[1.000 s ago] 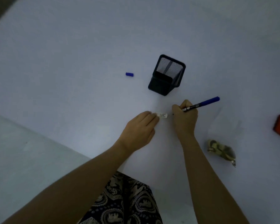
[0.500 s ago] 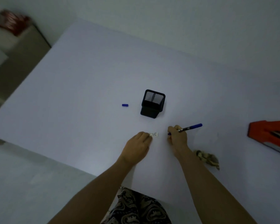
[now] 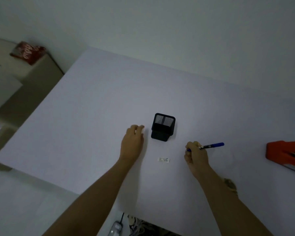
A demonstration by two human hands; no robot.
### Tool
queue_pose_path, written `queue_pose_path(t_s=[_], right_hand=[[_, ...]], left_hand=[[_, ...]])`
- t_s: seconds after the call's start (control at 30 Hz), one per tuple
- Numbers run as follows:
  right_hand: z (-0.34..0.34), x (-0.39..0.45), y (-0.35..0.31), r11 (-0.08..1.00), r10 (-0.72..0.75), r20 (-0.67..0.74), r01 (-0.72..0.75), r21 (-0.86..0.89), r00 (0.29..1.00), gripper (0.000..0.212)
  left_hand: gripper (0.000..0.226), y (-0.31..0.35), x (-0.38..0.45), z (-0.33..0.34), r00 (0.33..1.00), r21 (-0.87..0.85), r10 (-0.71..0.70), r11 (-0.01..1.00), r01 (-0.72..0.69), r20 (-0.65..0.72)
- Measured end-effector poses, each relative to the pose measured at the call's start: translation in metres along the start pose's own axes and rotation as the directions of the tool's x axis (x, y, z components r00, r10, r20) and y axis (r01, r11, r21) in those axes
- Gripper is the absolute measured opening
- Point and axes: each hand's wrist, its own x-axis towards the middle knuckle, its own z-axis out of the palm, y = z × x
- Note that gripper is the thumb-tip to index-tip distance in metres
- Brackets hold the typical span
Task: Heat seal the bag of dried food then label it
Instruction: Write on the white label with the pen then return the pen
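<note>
The label [image 3: 163,159] lies flat, long axis left-right; the right hand [image 3: 196,155] grips the pen [image 3: 211,145], tip leftward; the left hand [image 3: 132,142] is relaxed.

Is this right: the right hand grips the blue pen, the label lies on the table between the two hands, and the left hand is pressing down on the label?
Not quite. In the head view the left hand is not on the label; it reaches up beside the black mesh pen holder, apart from the label. The rest holds: the right hand grips the blue pen, and the label lies on the table between the hands.
</note>
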Motion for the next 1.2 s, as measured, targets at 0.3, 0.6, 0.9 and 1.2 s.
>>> queue_pose_path(t_s=[0.3,0.6,0.9,1.2], right_hand=[[0.015,-0.004,-0.004,0.995,0.040,0.031,-0.043,0.093,0.999,0.045],[0.054,-0.032,-0.048,0.995,-0.031,0.077,0.024,0.093,0.997,0.039],[0.097,-0.097,-0.100,0.995,-0.102,0.345,0.088,0.054,0.933,0.027],[0.111,-0.126,-0.124,0.985,-0.161,0.463,0.170,0.021,0.872,0.015]], left_hand=[[0.032,-0.026,0.016,0.012,0.980,0.008,-0.150,0.989,0.150,0.129],[0.019,0.015,0.019,-0.034,0.993,-0.265,-0.113,0.959,0.104,-0.022],[0.015,0.080,0.021,-0.128,0.986,-0.504,-0.069,0.863,-0.017,-0.152],[0.019,0.102,0.022,-0.165,0.980,-0.557,0.001,0.823,-0.115,-0.200]])
